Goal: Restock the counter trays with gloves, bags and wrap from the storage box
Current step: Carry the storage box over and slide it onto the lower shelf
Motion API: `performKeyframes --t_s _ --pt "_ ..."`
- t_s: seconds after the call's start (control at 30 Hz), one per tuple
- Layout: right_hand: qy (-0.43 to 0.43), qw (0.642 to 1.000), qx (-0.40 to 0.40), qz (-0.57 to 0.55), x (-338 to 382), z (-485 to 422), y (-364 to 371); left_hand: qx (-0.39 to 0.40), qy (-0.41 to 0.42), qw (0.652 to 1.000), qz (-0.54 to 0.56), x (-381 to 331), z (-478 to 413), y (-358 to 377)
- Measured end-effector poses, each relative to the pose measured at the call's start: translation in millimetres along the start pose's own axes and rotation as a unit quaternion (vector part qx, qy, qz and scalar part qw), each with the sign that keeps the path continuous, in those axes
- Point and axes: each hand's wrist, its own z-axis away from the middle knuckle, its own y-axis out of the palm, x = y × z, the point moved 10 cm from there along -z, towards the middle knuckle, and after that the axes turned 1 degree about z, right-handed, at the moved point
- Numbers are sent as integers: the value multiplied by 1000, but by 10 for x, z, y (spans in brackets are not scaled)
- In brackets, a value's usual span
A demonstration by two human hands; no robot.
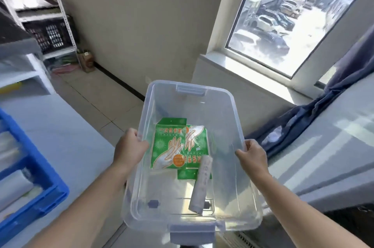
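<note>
L hand (129,146) & R hand (253,156) each grip a side rim of the clear storage box (190,90), fingers partly hidden. In the box: two overlapping green glove packs (168,146), with a grey roll (201,185) over one. Blue tray (40,166) left of the box, cut off, contents blurry.

We faced a plain beige wall (141,15) with a black skirting strip (119,81) along its foot, above a floor (91,94) of pale tiles. On our right a large window (293,15) over a white sill (232,61) let in hard daylight and showed parked cars (269,41); a dark blue curtain (323,110) lay bunched beside it. Far left we saw a white metal rack (64,15) holding a black crate (52,33)
</note>
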Motion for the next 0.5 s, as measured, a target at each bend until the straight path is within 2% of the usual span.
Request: performKeyframes --t_s 0.3,0.5 --pt "-47 997 55 -25 840 -1855 951 -74 -62 995 6 -50 -1532 83" --pt "-88 986 135 -30 1731 -3006 1767 -113 -121 986 -3 -30 -2487 -108"
